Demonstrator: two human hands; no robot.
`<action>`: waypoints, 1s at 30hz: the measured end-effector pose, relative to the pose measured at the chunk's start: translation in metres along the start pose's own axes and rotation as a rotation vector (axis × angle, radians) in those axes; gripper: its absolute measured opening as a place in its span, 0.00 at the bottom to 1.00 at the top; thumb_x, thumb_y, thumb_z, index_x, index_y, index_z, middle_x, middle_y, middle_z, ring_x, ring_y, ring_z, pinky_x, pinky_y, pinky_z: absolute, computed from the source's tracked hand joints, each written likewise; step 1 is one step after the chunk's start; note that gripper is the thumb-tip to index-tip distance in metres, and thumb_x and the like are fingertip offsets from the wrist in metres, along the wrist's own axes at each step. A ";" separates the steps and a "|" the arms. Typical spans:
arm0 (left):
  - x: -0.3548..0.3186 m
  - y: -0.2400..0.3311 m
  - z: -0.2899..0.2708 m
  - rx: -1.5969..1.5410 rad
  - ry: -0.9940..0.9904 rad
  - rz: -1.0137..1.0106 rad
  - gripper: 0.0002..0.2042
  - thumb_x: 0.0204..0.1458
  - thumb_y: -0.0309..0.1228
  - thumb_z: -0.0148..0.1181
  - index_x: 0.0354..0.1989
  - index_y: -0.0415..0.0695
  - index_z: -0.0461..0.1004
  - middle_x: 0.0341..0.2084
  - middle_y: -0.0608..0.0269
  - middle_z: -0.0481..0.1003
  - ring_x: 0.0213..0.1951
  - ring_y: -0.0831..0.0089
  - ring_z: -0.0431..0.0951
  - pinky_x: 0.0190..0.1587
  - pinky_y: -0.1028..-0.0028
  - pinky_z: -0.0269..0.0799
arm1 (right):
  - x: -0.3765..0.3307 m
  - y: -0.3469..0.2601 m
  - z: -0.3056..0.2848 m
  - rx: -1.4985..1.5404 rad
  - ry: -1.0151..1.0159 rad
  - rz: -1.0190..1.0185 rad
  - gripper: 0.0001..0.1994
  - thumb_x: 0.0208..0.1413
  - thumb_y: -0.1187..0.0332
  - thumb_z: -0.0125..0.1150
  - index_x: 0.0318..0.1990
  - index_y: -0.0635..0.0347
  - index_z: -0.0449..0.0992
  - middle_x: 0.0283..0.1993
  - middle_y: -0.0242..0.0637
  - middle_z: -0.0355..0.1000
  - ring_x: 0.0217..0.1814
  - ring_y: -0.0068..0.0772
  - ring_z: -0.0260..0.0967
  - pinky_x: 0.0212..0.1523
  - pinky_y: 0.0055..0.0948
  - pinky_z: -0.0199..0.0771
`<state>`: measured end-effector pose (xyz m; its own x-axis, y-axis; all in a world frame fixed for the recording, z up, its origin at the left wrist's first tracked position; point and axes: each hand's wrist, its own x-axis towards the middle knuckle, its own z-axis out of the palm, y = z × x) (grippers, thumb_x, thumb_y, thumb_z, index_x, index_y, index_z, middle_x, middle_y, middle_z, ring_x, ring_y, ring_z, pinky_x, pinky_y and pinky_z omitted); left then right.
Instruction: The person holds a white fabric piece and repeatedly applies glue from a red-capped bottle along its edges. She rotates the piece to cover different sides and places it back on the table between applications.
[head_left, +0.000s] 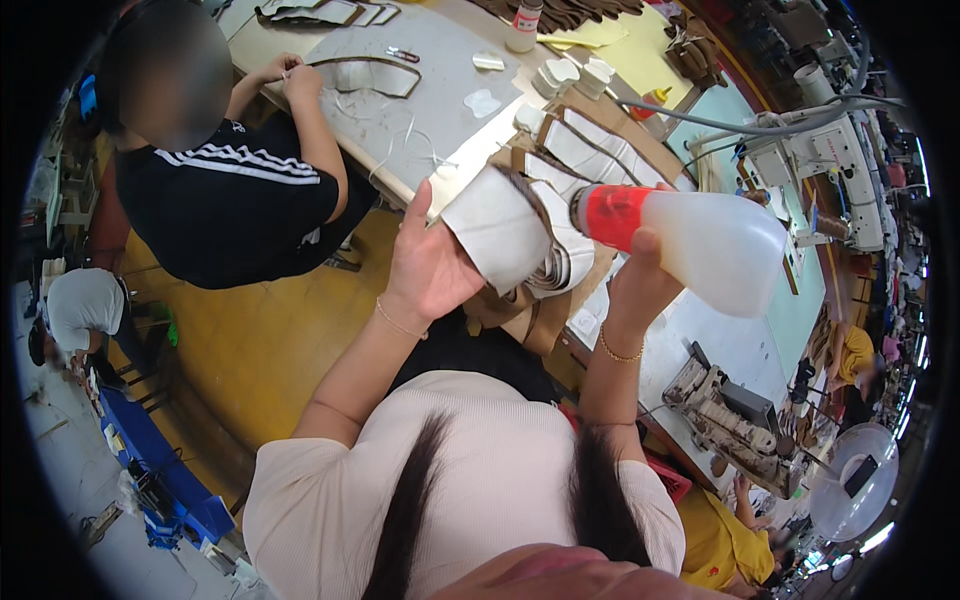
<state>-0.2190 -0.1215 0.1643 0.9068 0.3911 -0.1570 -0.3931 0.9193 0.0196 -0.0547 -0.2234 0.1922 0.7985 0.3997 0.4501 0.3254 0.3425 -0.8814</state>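
My left hand (432,268) supports a white sewn panel (498,228) with dark edges. Its thumb is stretched up beside the panel, and the other fingers are hidden beneath it. In my right hand (642,288) is a translucent plastic bottle (722,248) with a red-wrapped neck, tipped on its side. The neck points left, over a stack of white and brown panels (568,225). Whether anything comes out of the bottle cannot be seen.
Across the grey worktable (350,105), a seated co-worker (230,190) handles a small piece. Near them are a dark-edged panel (368,77) and white thread (410,140). Sewing machines (735,415) and a grey cable (740,128) are to the right.
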 end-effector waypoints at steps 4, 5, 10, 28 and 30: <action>-0.004 -0.002 -0.006 0.313 0.035 0.126 0.32 0.57 0.53 0.36 0.62 0.39 0.49 0.59 0.54 0.58 0.60 0.63 0.57 0.62 0.64 0.51 | -0.020 0.003 0.011 0.141 -0.237 -0.014 0.27 0.44 0.65 0.68 0.50 0.67 0.65 0.47 0.44 0.69 0.49 0.32 0.67 0.49 0.30 0.69; -0.006 -0.003 -0.004 0.291 0.001 0.120 0.32 0.57 0.53 0.36 0.62 0.39 0.48 0.59 0.54 0.57 0.60 0.63 0.57 0.62 0.64 0.50 | -0.021 0.009 0.014 0.045 -0.205 0.020 0.27 0.43 0.64 0.69 0.49 0.67 0.67 0.46 0.43 0.70 0.49 0.31 0.67 0.49 0.30 0.69; -0.004 -0.005 0.006 0.331 -0.030 0.095 0.40 0.54 0.60 0.33 0.63 0.34 0.44 0.61 0.52 0.52 0.62 0.64 0.52 0.64 0.66 0.44 | -0.023 0.020 0.022 -0.333 -0.379 -0.159 0.23 0.44 0.62 0.68 0.47 0.64 0.69 0.45 0.40 0.71 0.47 0.31 0.68 0.48 0.31 0.69; 0.005 -0.002 0.013 0.124 -0.170 0.040 0.42 0.51 0.65 0.26 0.63 0.38 0.46 0.62 0.56 0.52 0.63 0.65 0.50 0.64 0.64 0.41 | -0.023 0.024 0.011 -0.306 -0.577 -0.117 0.17 0.48 0.59 0.63 0.45 0.53 0.73 0.45 0.32 0.71 0.49 0.34 0.66 0.52 0.38 0.64; 0.005 -0.003 0.015 0.139 -0.122 0.079 0.42 0.52 0.64 0.26 0.63 0.38 0.46 0.62 0.56 0.52 0.63 0.64 0.50 0.64 0.63 0.40 | -0.022 0.030 0.004 -0.392 -0.609 -0.128 0.21 0.50 0.55 0.60 0.50 0.51 0.69 0.47 0.30 0.69 0.51 0.35 0.64 0.53 0.39 0.62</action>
<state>-0.2112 -0.1213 0.1780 0.8889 0.4572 -0.0284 -0.4471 0.8793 0.1641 -0.0644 -0.2182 0.1568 0.3561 0.8175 0.4526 0.6457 0.1348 -0.7516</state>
